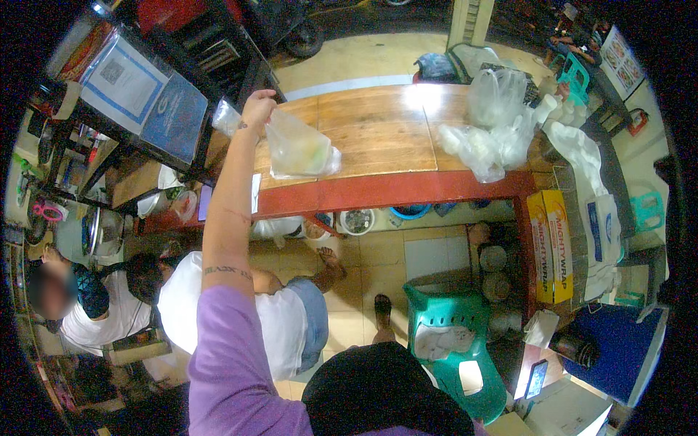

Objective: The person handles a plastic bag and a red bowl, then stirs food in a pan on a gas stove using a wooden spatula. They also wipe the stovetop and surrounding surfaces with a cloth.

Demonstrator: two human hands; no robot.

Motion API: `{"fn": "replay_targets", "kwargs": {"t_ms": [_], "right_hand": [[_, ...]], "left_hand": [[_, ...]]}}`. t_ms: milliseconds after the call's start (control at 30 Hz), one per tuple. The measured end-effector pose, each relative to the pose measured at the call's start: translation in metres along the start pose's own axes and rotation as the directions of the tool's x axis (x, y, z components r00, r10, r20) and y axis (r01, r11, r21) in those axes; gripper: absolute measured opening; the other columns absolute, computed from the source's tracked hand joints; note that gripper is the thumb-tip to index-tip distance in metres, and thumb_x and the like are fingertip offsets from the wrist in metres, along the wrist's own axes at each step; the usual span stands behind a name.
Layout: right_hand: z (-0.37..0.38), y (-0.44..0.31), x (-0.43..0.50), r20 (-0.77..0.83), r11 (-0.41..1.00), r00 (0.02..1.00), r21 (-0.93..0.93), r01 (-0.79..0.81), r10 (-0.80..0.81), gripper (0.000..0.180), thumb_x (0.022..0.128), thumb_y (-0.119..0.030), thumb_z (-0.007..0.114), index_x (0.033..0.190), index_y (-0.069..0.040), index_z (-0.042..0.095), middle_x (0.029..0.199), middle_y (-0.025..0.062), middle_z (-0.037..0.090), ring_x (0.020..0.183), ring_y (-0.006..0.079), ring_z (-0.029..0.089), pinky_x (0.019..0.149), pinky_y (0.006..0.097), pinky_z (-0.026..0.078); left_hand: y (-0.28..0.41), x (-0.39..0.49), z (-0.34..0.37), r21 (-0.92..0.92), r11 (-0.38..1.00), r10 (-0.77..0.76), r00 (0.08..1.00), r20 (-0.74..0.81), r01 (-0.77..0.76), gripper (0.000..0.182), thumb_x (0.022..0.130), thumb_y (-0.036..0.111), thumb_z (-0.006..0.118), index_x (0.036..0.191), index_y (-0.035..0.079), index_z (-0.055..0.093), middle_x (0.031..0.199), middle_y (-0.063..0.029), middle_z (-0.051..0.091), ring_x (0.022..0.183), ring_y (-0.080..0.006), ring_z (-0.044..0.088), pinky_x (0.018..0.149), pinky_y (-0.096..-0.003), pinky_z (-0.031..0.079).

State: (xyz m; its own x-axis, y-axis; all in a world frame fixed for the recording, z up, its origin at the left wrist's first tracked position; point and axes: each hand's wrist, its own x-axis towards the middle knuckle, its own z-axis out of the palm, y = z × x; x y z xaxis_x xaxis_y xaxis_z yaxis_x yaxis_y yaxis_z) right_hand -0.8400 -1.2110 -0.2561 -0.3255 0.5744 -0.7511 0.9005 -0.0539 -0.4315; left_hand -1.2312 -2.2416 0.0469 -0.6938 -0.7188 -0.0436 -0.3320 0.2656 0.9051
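Note:
My left hand (258,110) reaches out over the far left part of the wooden counter (371,131), its fingers closed on the top of a translucent plastic bag (300,147). Something pale and greenish shows through the bag, which rests on or hangs just above the counter. Beside my wrist on the left is a small clear plastic packet (226,118). My right hand is out of view. At the counter's right end lie white plastic bags (491,136) with contents I cannot make out.
Two yellow cling-wrap boxes (548,245) lie on the right side. Below stands a green plastic chair (447,316) with a cloth on it. A person in a white shirt (281,332) is close by on the left, another beyond. Containers (357,220) sit under the counter.

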Motion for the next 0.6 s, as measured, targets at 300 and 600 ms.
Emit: {"fn": "replay_targets", "kwargs": {"t_ms": [300, 600], "right_hand": [[-0.012, 0.01, 0.003, -0.011, 0.999, 1.0, 0.045, 0.002, -0.001, 0.027, 0.09, -0.026, 0.056, 0.111, -0.01, 0.058, 0.093, 0.0056, 0.062, 0.072, 0.022, 0.058, 0.064, 0.0406, 0.049], [-0.021, 0.021, 0.01, -0.003, 0.995, 1.0, 0.092, 0.03, -0.03, 0.026, 0.09, -0.026, 0.056, 0.11, -0.009, 0.058, 0.092, 0.0056, 0.062, 0.072, 0.0216, 0.058, 0.063, 0.0405, 0.048]], "left_hand": [[-0.062, 0.036, 0.026, 0.169, 0.985, 0.066, 0.991, -0.12, -0.046, 0.038, 0.074, 0.01, 0.061, 0.112, 0.007, 0.058, 0.091, -0.0132, 0.063, 0.069, -0.0208, 0.061, 0.06, -0.0327, 0.049], [-0.04, 0.028, 0.039, 0.879, 0.473, 0.167, 0.986, -0.026, -0.057, 0.036, 0.085, 0.025, 0.056, 0.113, 0.003, 0.054, 0.11, -0.0234, 0.062, 0.104, -0.0366, 0.061, 0.089, -0.0442, 0.048]]}}
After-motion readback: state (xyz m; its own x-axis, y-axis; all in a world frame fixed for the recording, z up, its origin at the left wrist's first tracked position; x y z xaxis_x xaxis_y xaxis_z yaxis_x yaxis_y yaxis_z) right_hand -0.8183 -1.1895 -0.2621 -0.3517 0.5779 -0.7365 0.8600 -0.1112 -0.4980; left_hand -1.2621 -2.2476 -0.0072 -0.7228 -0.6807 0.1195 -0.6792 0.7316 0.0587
